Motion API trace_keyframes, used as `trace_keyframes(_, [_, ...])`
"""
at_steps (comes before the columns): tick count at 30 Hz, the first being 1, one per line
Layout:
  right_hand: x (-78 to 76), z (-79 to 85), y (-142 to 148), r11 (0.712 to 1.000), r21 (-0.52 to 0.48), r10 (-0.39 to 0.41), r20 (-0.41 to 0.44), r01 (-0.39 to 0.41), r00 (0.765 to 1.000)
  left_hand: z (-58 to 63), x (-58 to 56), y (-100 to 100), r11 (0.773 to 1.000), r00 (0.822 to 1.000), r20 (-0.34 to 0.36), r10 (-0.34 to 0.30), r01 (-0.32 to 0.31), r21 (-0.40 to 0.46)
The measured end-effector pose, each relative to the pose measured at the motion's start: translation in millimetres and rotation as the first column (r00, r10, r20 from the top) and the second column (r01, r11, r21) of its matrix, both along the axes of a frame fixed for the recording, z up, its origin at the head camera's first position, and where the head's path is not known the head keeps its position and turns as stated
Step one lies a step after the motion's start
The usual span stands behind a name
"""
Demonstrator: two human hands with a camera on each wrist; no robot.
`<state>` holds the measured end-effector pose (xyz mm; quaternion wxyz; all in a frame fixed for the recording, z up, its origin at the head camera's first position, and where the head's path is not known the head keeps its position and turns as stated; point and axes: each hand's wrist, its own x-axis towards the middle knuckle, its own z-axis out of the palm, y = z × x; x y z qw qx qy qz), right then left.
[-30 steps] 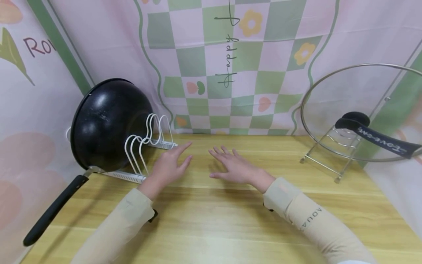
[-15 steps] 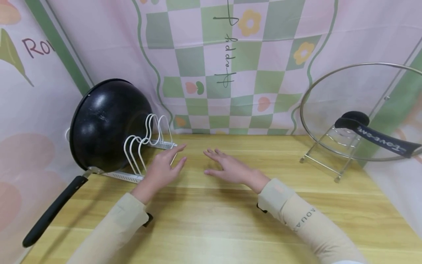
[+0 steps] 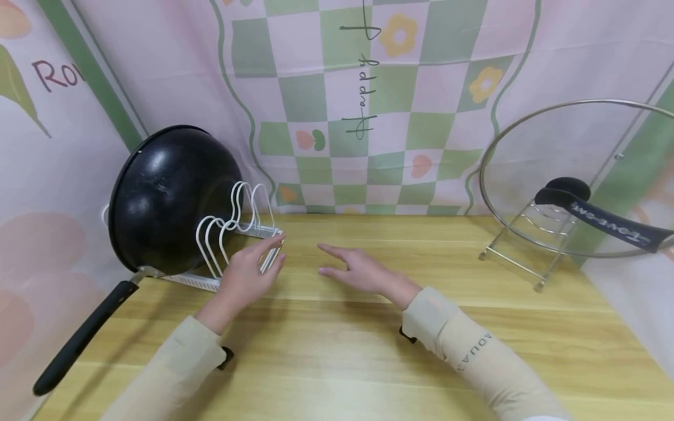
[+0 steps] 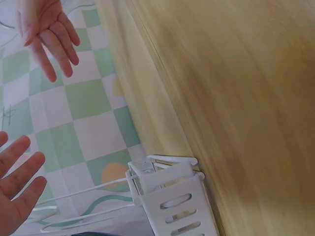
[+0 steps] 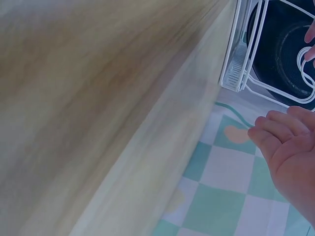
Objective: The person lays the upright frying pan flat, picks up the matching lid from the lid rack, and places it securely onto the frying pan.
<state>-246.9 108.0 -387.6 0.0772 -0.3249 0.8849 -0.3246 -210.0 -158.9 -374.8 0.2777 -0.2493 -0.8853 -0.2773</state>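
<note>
My left hand [image 3: 244, 278] hovers over the front right end of a white wire rack [image 3: 220, 245], fingers loosely extended and holding nothing. In the left wrist view the rack's slotted base [image 4: 179, 206] lies below that hand's fingers [image 4: 22, 187], apart from them. A black wok [image 3: 174, 199] leans on its side in the rack, its underside facing right and its black handle [image 3: 84, 339] reaching toward the front left. My right hand [image 3: 363, 272] is held above the middle of the table with relaxed fingers and nothing in them, as its palm [image 5: 300, 162] shows in the right wrist view.
On the right a large glass lid [image 3: 526, 140] with a black handle [image 3: 611, 222] stands in a small metal wire stand [image 3: 518, 269]. The wooden table [image 3: 337, 362] ends at a checked curtain [image 3: 347, 146] behind.
Both hands have shifted left and a little toward the front. My left hand has drawn closer to the white rack. The wok and the lid have stayed in place.
</note>
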Motion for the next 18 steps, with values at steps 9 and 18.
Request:
trace_keyframes(9, [0.3,-3.2,-9,0.993,-0.111,0.036,0.070,-0.028,0.997,-0.1,7.4,-10,1.000,0.999,-0.048,0.002,-0.001,0.023])
trace_keyframes(18, [2.5,-6.7,-19,0.984,-0.177,0.041,0.118,-0.019,0.992,3.1,12.7,-18,0.997,0.991,-0.131,0.003,0.007,0.076])
